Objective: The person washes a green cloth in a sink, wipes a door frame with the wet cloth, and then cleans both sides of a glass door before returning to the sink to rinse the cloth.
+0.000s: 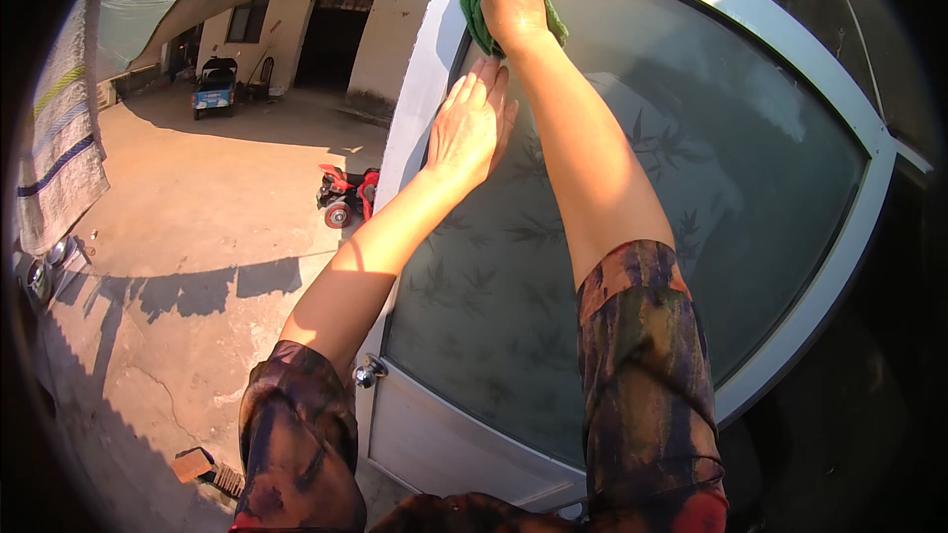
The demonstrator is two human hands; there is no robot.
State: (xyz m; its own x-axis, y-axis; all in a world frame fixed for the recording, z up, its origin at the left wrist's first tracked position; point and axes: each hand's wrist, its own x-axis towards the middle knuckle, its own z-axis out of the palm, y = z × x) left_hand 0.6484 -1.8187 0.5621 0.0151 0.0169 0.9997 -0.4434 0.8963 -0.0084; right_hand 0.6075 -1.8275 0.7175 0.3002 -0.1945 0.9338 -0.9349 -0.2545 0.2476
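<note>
My right hand (512,4) grips a bunched green cloth (478,18), pressed against the upper left corner of a frosted glass pane (652,207). Dark bamboo-leaf patterns mark the pane, which sits in a white-framed door (419,92). Just below the cloth, my left hand (468,126) lies flat on the pane's left edge, holding nothing, its fingers stretched upward. Lower down on the same side of the door is a round metal doorknob (365,371). A pale solid panel (459,429) fills the door beneath the glass.
Left of the door lies a sunlit concrete yard (222,237). A red ride-on toy vehicle (346,194) stands close to the door's edge. Farther back is a blue three-wheeled cart (213,95). A striped towel (63,133) hangs at far left; a brick (191,465) lies below.
</note>
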